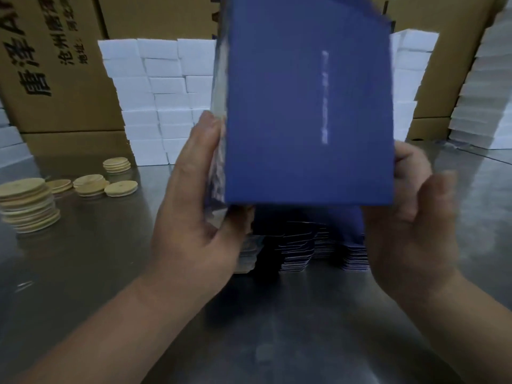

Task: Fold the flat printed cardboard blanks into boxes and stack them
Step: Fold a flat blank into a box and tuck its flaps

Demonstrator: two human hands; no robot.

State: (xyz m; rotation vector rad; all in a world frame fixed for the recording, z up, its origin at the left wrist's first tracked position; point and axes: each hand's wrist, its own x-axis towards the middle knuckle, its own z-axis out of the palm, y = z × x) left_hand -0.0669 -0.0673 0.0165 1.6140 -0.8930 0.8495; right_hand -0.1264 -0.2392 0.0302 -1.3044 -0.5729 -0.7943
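A blue printed box (307, 106) with a line of white lettering is held upright above the metal table, motion-blurred. My left hand (199, 212) grips its left side, thumb along the printed edge and fingers under the bottom corner. My right hand (412, 217) holds the right side, with its fingers curled behind the box's right edge. Under the box a pile of flat blue blanks (310, 248) lies on the table, partly hidden by both hands.
Stacks of white boxes (155, 101) stand behind, with more (410, 87) to the right. Brown cartons (55, 65) line the back. Piles of pale round discs (27, 206) sit on the metal table (277, 328) at left. Another white stack (482, 92) rises at far right.
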